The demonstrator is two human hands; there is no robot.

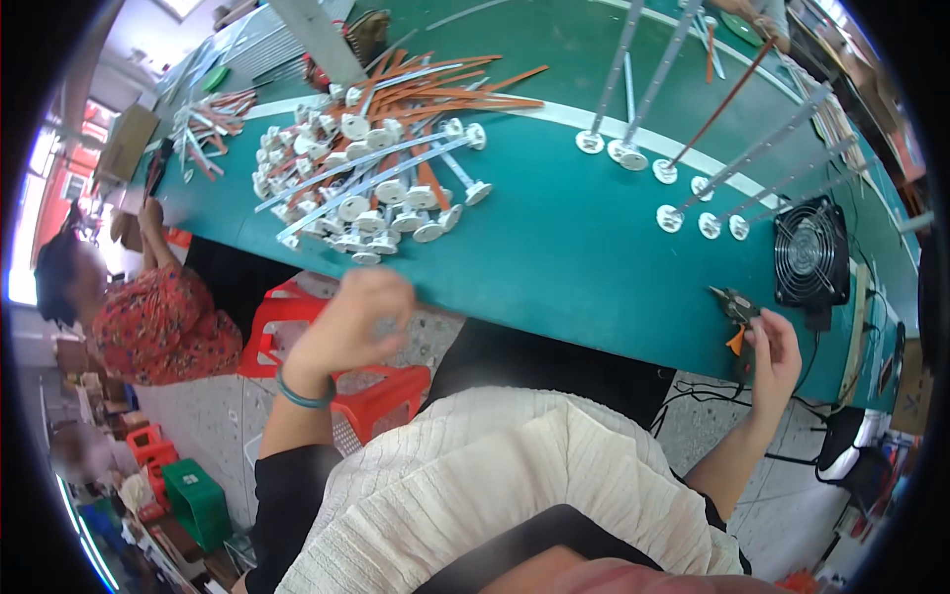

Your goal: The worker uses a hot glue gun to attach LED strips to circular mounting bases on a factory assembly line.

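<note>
My left hand [354, 319] hovers blurred just off the near edge of the green table [574, 247], below a heap of white rods with round white feet and orange strips [366, 168]. Its fingers look curled, and I see nothing in them. A teal bangle is on that wrist. My right hand [772, 358] is at the table's near edge on the right, fingers closed around the handles of dark pliers with an orange spring [737, 312], whose jaws rest on the table.
Several long grey rods on round white feet [683, 168] lie across the right of the table. A black fan [811, 250] sits at the right edge. Red plastic stools [381, 396] stand below. A person in a red patterned top [158, 322] sits at left.
</note>
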